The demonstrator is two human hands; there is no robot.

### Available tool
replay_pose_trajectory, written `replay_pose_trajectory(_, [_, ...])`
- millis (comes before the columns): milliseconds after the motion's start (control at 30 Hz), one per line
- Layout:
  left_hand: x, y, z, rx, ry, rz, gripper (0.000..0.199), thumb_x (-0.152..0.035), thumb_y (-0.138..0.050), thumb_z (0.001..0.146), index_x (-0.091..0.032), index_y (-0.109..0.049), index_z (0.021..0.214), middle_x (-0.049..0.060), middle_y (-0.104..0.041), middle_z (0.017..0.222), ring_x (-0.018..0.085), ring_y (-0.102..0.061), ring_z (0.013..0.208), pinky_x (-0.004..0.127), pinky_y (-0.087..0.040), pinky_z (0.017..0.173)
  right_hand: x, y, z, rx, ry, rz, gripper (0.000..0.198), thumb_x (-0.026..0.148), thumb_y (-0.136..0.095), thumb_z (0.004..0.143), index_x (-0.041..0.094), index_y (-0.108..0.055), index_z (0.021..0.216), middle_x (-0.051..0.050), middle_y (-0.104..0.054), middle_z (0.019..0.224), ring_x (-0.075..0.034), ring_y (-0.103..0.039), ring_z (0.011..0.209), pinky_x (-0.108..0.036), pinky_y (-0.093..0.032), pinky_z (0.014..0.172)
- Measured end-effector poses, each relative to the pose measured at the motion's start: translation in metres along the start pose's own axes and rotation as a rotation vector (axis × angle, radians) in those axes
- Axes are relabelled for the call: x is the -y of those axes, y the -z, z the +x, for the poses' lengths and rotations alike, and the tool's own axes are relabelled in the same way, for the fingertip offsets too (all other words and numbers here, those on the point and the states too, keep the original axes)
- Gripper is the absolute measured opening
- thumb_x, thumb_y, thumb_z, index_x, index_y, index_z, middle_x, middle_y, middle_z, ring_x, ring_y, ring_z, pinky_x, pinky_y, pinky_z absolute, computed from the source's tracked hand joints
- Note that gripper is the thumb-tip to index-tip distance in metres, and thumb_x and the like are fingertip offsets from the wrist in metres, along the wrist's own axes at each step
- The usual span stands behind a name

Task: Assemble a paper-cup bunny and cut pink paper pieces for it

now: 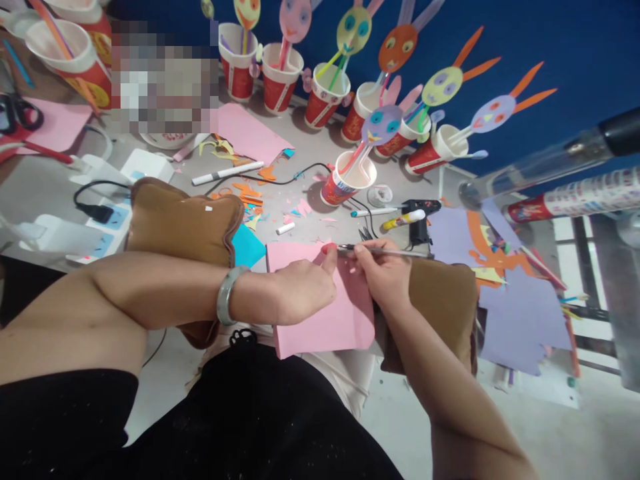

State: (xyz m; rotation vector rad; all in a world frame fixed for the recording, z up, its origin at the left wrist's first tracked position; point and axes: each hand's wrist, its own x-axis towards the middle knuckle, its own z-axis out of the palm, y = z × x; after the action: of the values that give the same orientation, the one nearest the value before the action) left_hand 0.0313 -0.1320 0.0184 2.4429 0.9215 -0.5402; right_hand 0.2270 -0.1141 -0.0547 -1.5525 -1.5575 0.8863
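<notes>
A sheet of pink paper (320,333), which looks folded or stacked, lies in front of me at the table's edge. My left hand (300,290) rests on it with the index finger stretched out and pressing near its top edge; the thumb is hidden. At that fingertip is a small red spot (329,248), too small to make out. My right hand (385,273) is closed around a slim pen (395,252), held almost level with its tip pointing left, close to the left fingertip. A short white cap (285,229) lies just beyond the paper.
Red paper cups (283,80) with paper rabbit faces on straws stand along the blue wall. Paper scraps (250,193), a white marker (227,173), a glue stick (404,220) and a black cable lie beyond my hands. Brown cushions (185,220) flank me; purple paper (523,320) is right, a power strip (107,233) left.
</notes>
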Motion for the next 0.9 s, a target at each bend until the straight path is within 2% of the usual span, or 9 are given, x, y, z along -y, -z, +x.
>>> replay_pose_trajectory(100, [0.000,0.000,-0.001,-0.013,-0.019,0.003,0.048,-0.014,-0.062,0.088,-0.005,-0.063,0.135,0.036,-0.024,0.163,0.032,-0.074,0.097,0.041,-0.062,0.073,0.008,0.001,0.018,0.015,-0.021,0.090,0.029,0.047,-0.074,0.080,0.021,-0.062,0.083,0.001,-0.069,0.064,-0.011,-0.052,0.042,-0.026,-0.047,0.044])
replay_pose_trajectory(200, [0.002,-0.004,0.000,-0.042,-0.038,-0.007,0.046,-0.011,-0.062,0.086,-0.004,-0.064,0.131,0.036,-0.036,0.158,0.032,-0.074,0.098,0.037,-0.062,0.070,0.023,-0.002,0.031,0.182,0.088,-0.005,0.025,0.045,-0.067,0.086,0.022,-0.061,0.086,0.001,-0.067,0.064,-0.012,-0.055,0.047,-0.027,-0.047,0.049])
replay_pose_trajectory(333, [0.003,-0.010,0.004,-0.055,-0.061,-0.002,0.041,-0.009,-0.060,0.084,-0.002,-0.066,0.124,0.037,-0.047,0.147,0.033,-0.074,0.093,0.035,-0.060,0.063,0.045,-0.010,0.046,0.503,0.292,-0.324,0.016,0.035,-0.054,0.094,0.022,-0.059,0.086,-0.003,-0.070,0.070,-0.018,-0.066,0.067,-0.030,-0.049,0.067])
replay_pose_trajectory(400, [0.004,-0.012,0.005,-0.055,-0.081,-0.007,0.035,-0.009,-0.060,0.085,-0.002,-0.068,0.118,0.037,-0.051,0.142,0.034,-0.074,0.090,0.036,-0.059,0.060,0.053,-0.017,0.053,0.598,0.371,-0.534,0.016,0.029,-0.050,0.094,0.021,-0.059,0.084,-0.005,-0.072,0.075,-0.020,-0.066,0.071,-0.032,-0.047,0.072])
replay_pose_trajectory(500, [0.004,-0.012,0.004,-0.073,-0.086,-0.024,0.028,-0.009,-0.060,0.085,-0.003,-0.070,0.111,0.035,-0.055,0.137,0.033,-0.074,0.089,0.036,-0.059,0.059,0.061,-0.025,0.063,0.700,0.403,-0.772,0.017,0.028,-0.049,0.093,0.019,-0.060,0.084,-0.008,-0.071,0.080,-0.021,-0.063,0.073,-0.032,-0.042,0.070])
replay_pose_trajectory(633, [0.004,-0.010,0.002,-0.075,-0.070,-0.011,0.027,-0.010,-0.060,0.086,-0.004,-0.070,0.111,0.033,-0.055,0.136,0.034,-0.074,0.089,0.037,-0.059,0.060,0.065,-0.032,0.071,0.755,0.425,-0.903,0.018,0.028,-0.048,0.094,0.018,-0.061,0.086,-0.009,-0.070,0.081,-0.021,-0.061,0.073,-0.032,-0.036,0.067])
replay_pose_trajectory(900, [0.004,-0.014,0.003,-0.109,-0.080,0.009,0.030,-0.010,-0.059,0.089,-0.002,-0.069,0.116,0.036,-0.054,0.138,0.032,-0.075,0.087,0.036,-0.060,0.061,0.057,-0.034,0.073,0.758,0.485,-0.834,0.014,0.025,-0.051,0.093,0.020,-0.058,0.082,-0.005,-0.068,0.075,-0.018,-0.058,0.067,-0.030,-0.036,0.065])
